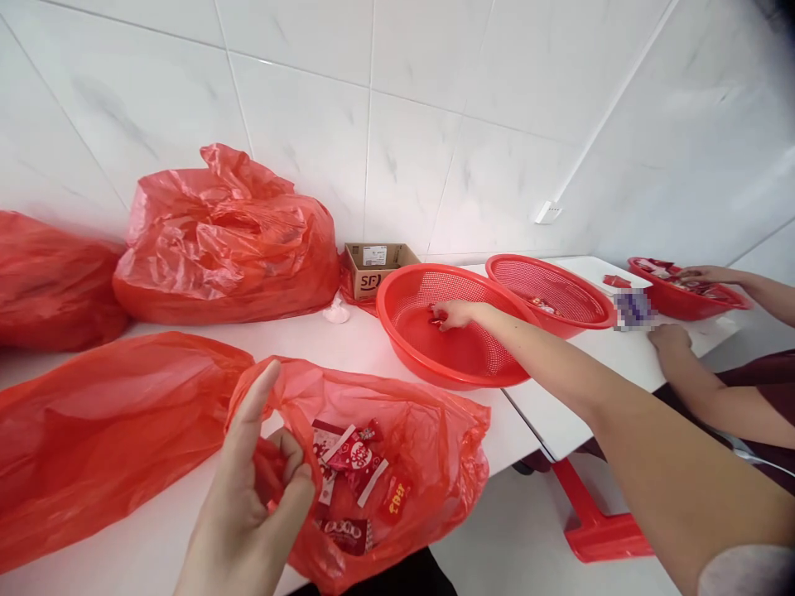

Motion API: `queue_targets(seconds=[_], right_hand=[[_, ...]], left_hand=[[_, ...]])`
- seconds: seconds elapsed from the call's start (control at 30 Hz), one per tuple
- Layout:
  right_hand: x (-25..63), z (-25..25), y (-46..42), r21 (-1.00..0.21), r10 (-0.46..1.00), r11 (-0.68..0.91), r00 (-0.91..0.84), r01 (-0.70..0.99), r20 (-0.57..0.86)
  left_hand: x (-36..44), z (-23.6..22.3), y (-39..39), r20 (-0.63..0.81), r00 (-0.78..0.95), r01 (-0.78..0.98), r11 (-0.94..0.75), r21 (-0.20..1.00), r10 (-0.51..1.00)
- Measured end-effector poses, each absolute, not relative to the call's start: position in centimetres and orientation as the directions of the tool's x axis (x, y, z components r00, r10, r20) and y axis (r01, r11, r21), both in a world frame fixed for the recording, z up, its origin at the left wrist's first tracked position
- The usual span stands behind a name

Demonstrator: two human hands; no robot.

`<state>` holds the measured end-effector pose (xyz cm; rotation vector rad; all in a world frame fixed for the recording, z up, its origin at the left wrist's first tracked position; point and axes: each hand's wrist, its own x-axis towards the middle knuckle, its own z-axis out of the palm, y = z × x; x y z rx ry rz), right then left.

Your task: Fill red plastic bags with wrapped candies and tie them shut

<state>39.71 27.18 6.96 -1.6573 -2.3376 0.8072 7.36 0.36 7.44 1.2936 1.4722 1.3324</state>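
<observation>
My left hand [257,497] pinches the rim of a thin red plastic bag [428,422], its index finger pointing up. Inside that open bag lie several small wrapped snack packets [357,455], mostly dark red and pink with white print, and a bright red one [397,497] with yellow characters. My right hand [456,314] reaches down into a red plastic basket [397,331] with perforated sides. Its fingers are closed on a small red packet [438,317], partly hidden by them. Around it the basket's red floor shows.
Large filled red bags [229,248] stand along the tiled wall, and another red bag [112,430] lies at left. Behind my basket is a cardboard box [378,269]. A second basket [546,273] holds a few packets. At right, another person's hand [699,276] is in a third basket [689,305].
</observation>
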Motion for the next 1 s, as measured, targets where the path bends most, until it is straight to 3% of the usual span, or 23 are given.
queue_targets(seconds=[0.13,0.27,0.47,0.6,0.7,0.77,1.0], right_hand=[[39.8,7.9,26.7,-0.505,0.894,0.092,-0.294,0.859,-0.338],[39.2,11.6,25.4,-0.556,0.866,0.038,-0.305,0.830,-0.396],[32.9,17.4,17.3,-0.767,0.714,0.232,-0.640,0.598,-0.284],[26.6,15.8,11.4,-0.630,0.508,0.478,-0.778,0.612,-0.370],[23.8,13.4,9.9,-0.461,0.572,0.598,-0.752,0.656,-0.328],[23.1,12.7,10.1,-0.445,0.608,0.591,-0.734,0.673,-0.304],[25.7,15.9,15.0,-0.705,0.640,0.424,-0.739,0.568,-0.211]], left_hand=[[6.6,6.1,0.0,0.092,-0.209,0.179,-0.054,0.982,0.974],[6.2,6.3,-0.6,0.067,-0.257,0.190,-0.017,0.982,0.964],[6.2,7.3,-0.9,0.024,-0.235,0.177,0.018,0.984,0.972],[6.5,7.8,-1.2,0.031,-0.227,0.199,0.015,0.980,0.973],[6.4,8.1,-1.8,0.026,-0.228,0.195,0.020,0.981,0.973],[6.2,8.0,-2.1,0.028,-0.242,0.187,0.018,0.982,0.970],[5.1,7.0,-2.1,0.070,-0.238,0.212,-0.018,0.977,0.969]])
